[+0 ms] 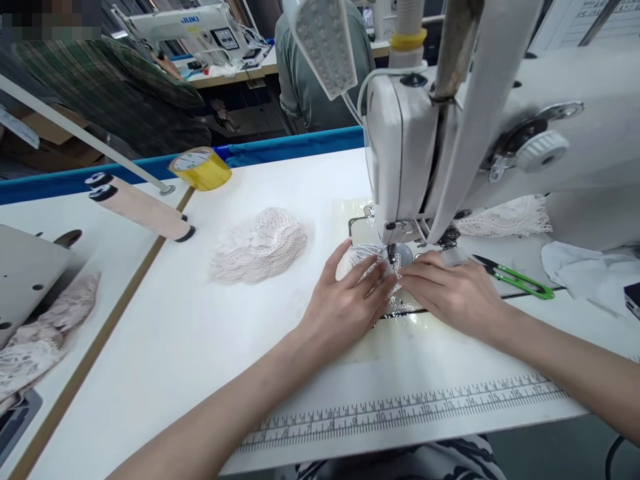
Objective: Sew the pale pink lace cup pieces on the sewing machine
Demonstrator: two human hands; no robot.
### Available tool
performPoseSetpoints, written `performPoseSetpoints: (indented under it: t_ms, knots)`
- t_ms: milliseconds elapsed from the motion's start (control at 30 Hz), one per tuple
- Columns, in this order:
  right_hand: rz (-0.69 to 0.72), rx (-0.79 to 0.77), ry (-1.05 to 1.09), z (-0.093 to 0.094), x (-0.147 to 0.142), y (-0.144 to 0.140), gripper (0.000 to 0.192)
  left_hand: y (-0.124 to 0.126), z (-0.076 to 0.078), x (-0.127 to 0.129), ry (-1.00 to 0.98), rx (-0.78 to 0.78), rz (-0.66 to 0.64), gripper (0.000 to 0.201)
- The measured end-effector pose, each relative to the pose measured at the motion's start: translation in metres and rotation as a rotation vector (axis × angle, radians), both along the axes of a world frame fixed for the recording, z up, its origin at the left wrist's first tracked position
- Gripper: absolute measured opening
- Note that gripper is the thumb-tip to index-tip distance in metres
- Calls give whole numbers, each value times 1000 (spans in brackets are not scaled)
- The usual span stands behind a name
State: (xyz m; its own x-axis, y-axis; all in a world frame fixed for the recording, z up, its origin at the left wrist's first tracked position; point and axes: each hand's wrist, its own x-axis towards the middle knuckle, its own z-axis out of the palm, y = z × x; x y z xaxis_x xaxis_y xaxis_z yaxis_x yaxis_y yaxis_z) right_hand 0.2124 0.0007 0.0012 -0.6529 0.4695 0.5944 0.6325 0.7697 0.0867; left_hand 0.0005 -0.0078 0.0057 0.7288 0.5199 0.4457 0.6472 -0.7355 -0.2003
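Note:
A small piece of white lace (366,252) lies under the presser foot (392,252) of the sewing machine (407,143). My left hand (345,300) rests flat on its left part, thumb apart and fingertips close to the foot. From the other side, my right hand (457,293) has its fingers pressed together at the lace's right edge, beside the needle area; its fingertips partly hide the fabric. To the left, a pile of pale lace pieces (260,247) sits on the white table (200,353).
Green thread snips (523,279) and white cloth (575,267) lie to the right. More lace (505,217) is behind the machine head. Yellow tape (203,170) and thread cones (143,210) stand at back left. A printed ruler (400,413) runs along the front edge. Two people sit beyond.

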Motion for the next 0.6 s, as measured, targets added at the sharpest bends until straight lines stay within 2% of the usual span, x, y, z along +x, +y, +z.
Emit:
performPoseSetpoints:
  t_ms: [233,467,600]
  knots:
    - [-37,-11,0,3,-3,3,18,8,0,0,-15,-27,20,27]
    - [-12,-9,-23,1,2,-2,14,-10,5,2,-34,-54,-7,27]
    - [17,-19,-21,1,3,-3,13,-12,4,2,-50,-71,-21,27]
